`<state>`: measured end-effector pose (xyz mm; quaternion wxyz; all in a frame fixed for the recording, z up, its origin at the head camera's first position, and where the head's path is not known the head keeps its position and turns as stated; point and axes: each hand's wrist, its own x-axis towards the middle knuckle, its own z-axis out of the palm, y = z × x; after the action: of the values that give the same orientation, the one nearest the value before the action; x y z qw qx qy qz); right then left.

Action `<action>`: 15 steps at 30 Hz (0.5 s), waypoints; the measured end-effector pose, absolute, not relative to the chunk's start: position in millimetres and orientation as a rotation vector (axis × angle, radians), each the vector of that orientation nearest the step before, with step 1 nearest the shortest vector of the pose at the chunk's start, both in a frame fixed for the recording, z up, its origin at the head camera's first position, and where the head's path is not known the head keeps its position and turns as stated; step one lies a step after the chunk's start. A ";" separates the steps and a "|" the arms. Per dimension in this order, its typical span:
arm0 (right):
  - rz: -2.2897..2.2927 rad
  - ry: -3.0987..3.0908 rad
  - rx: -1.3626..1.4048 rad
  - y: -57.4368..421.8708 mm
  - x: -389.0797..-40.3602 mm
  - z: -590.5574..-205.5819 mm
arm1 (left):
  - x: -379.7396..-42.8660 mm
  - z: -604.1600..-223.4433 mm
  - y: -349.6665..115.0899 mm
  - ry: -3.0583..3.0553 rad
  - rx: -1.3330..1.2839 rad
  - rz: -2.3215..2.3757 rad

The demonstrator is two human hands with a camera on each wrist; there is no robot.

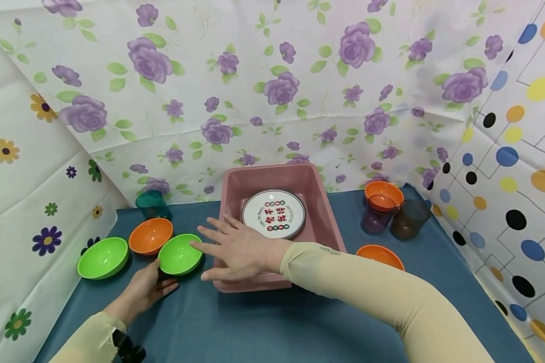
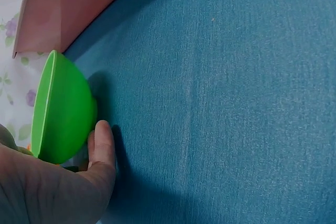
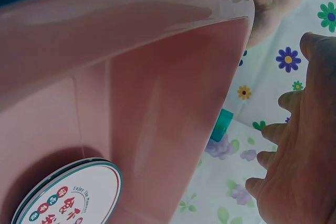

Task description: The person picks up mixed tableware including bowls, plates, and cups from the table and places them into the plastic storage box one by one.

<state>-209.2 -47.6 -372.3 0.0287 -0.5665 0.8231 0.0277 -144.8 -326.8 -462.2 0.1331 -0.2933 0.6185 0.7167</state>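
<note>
A small green bowl (image 1: pixel 180 254) stands left of the pink plastic basin (image 1: pixel 279 283). My left hand (image 1: pixel 147 290) holds it from the near left side, the thumb at its rim and the other fingers low by its base. In the left wrist view the green bowl (image 2: pixel 65 108) sits against the hand (image 2: pixel 58 187). My right hand (image 1: pixel 240 248) stretches over the basin's left side, fingers spread and pointing left, holding nothing. Stacked round white plates (image 1: pixel 274 214) with red lettering lie inside the basin.
Left of the held bowl are an orange bowl (image 1: pixel 151 236), another green bowl (image 1: pixel 103 258) and a teal cup (image 1: pixel 153 204). Right of the basin stand an orange bowl (image 1: pixel 383 191), a purple cup (image 1: pixel 377 217), a brown cup (image 1: pixel 409 220) and another orange bowl (image 1: pixel 381 255). Patterned cloth walls surround the blue tabletop.
</note>
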 end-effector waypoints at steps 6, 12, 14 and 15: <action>0.079 2.541 -1.752 -46.9 -209.1 -372.3 | -147.0 -461.4 -323.1 1.811 -0.853 2.064; 0.086 2.546 -1.756 -46.5 -208.6 -371.8 | -147.9 -462.4 -322.3 1.828 -0.846 2.050; 0.083 2.545 -1.754 -46.7 -208.5 -371.6 | -147.7 -462.0 -322.6 1.826 -0.841 2.054; 0.081 2.545 -1.753 -46.8 -208.4 -371.4 | -147.4 -461.9 -322.8 1.825 -0.840 2.057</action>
<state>-208.4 -46.8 -371.4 0.0253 -0.5670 0.8229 0.0260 -147.4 -322.8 -461.9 0.1329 -0.2894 0.6290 0.7092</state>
